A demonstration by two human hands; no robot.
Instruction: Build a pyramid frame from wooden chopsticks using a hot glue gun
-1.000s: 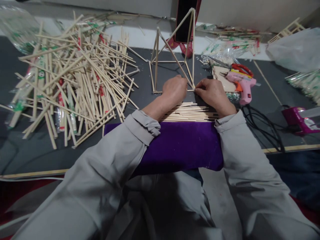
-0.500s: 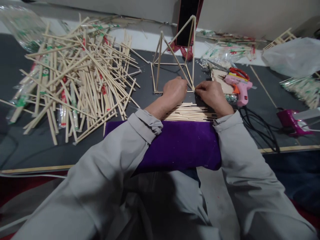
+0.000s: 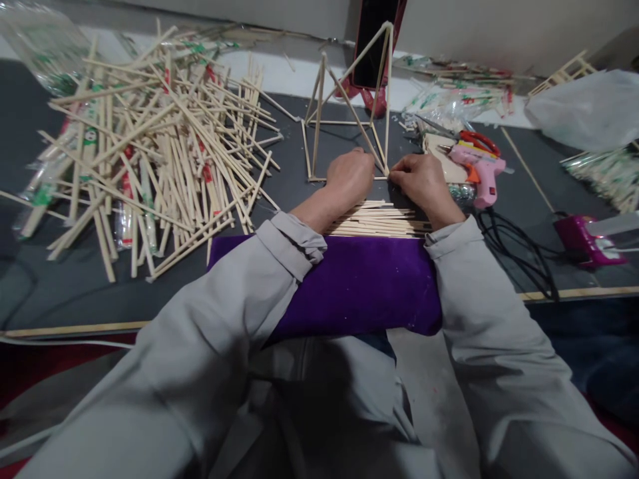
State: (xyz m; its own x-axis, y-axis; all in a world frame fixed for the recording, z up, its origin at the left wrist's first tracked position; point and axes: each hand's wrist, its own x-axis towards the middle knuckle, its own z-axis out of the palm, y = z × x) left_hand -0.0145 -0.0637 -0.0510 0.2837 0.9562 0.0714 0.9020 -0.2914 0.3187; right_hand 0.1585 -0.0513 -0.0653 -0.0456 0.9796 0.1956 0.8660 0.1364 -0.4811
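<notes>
A frame of joined chopsticks (image 3: pixel 389 100) stands on the dark table, with triangular ends and a four-sided base. My left hand (image 3: pixel 352 174) is closed at the front bar of its base, fingers curled down and partly hidden behind the knuckles. At the frame's near right corner, my right hand (image 3: pixel 423 183) pinches the joint between thumb and fingertips. Just below both hands lies a row of loose chopsticks (image 3: pixel 374 219), beside a purple cloth pad (image 3: pixel 369 286) at the table edge.
A big heap of chopsticks (image 3: pixel 174 153), some in wrappers, covers the left side. To the right lie a pink glue gun (image 3: pixel 482 169), red-handled scissors (image 3: pixel 479 141) and a black cable (image 3: pixel 529 266). A phone (image 3: pixel 377 43) stands behind the frame. A plastic bag (image 3: pixel 589 110) sits far right.
The whole view has shifted slightly. Both hands keep the same hold at the front of the frame, and the frame stands as before.
</notes>
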